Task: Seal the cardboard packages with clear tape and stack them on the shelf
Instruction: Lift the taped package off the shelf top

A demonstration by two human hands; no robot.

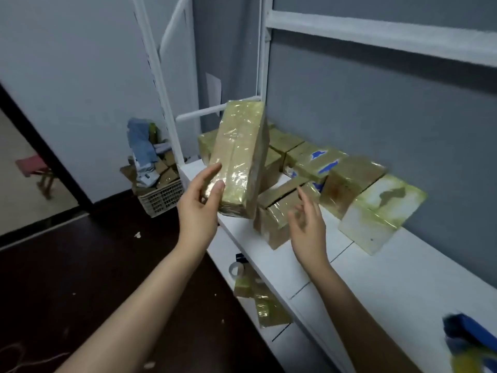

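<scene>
My left hand (pixel 200 195) grips the near end of a long cardboard package (pixel 239 157) wrapped in shiny clear tape and holds it tilted, far end up, above the white shelf (pixel 376 278). My right hand (pixel 306 219) hovers just to the right of it with fingers spread, holding nothing. Under and behind the held package, several taped packages lie on the shelf, the nearest (pixel 279 211) right in front of my right hand. A roll of clear tape (pixel 236 269) sits on the lower shelf level beside more taped packages (pixel 266 305).
A taped white block (pixel 382 214) leans against the grey wall. A plastic crate (pixel 161 195) of boxes and cloth stands on the dark floor by the white shelf post (pixel 164 84). A blue object (pixel 468 335) lies at the shelf's near right. An upper shelf rail (pixel 376 36) crosses overhead.
</scene>
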